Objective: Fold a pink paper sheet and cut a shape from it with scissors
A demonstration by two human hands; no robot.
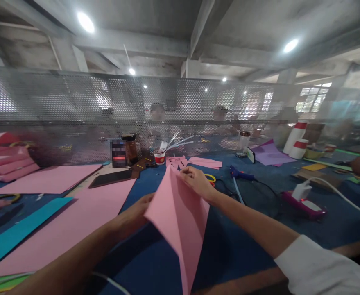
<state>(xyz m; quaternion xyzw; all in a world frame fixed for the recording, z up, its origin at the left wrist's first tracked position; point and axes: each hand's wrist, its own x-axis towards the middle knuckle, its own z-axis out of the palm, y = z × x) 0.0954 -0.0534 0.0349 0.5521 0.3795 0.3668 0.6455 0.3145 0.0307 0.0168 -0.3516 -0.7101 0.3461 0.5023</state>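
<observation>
A creased sheet of pink paper (180,221) stands upright above the blue table, its fold running down the middle and its lowest corner pointing towards me. My right hand (195,182) pinches the sheet near its top corner with thumb and fingers. At the sheet's left edge, my left hand (144,205) grips it from behind, with most of its fingers hidden by the paper. Just beyond my right hand lie scissors with yellow and red handles (210,178). Pink strips with dark dots (176,162) lie behind the sheet's top.
On the left are large pink sheets (84,221), a teal strip (23,229) and a dark phone (110,178). A blue glue gun (241,174) and a purple power strip (304,205) with cables sit on the right. A paper cup (159,158) stands before the perforated metal screen (180,102).
</observation>
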